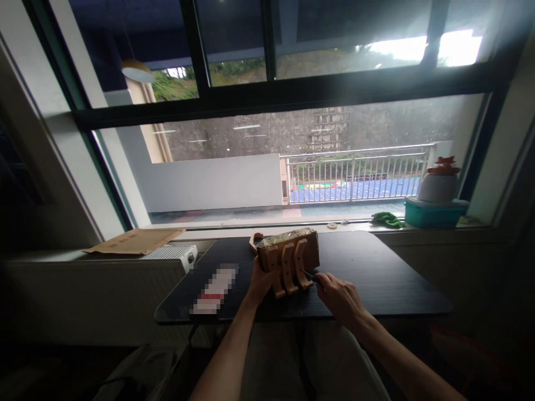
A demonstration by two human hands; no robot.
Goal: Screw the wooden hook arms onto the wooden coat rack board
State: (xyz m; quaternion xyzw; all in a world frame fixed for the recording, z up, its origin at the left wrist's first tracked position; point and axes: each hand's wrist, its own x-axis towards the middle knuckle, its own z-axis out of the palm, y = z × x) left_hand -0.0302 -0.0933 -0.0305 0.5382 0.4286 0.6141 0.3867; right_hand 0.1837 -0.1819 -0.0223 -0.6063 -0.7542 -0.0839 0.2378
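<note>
A wooden rack (288, 256) with three curved wooden hooks stands tilted on the dark table (376, 278); clear wrapping shows along its top. My left hand (258, 284) grips the rack's lower left corner. My right hand (339, 295) is closed around a thin dark tool (311, 275) whose tip touches the base of the rightmost hook. A small brown piece (254, 239) lies just behind the rack on the left.
A blurred flat object (215, 289) lies on the table's left part. A white heater (169, 253) and cardboard (136, 240) sit to the left. On the windowsill stand a teal box (432, 214), a white pot (438, 186), a green cloth (387, 219) and a tape roll (332, 225).
</note>
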